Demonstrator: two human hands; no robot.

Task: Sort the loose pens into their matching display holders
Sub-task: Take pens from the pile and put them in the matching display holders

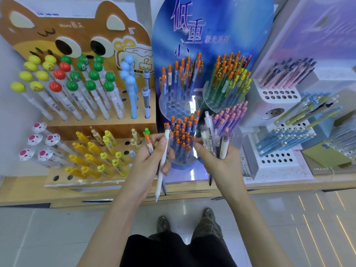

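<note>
Looking down through the head camera, I have the left hand (152, 162) with its fingers curled round a long white pen (162, 166), tip pointing down, and an orange-topped pen (149, 145) pinched alongside it. The right hand (223, 166) is closed tight round a bundle of pale loose pens (212, 135), their tops fanning upward. Between the two hands I read a clear round holder (185, 161) packed with orange-topped blue pens. Just behind the right hand, purple pens (231, 118) fill a second holder. Farther back stand two more clusters: blue pens (179, 79) on the left, green and yellow pens (229, 79) on the right. At far left, a cat-shaped display (77, 35) carries ball-topped pens.
</note>
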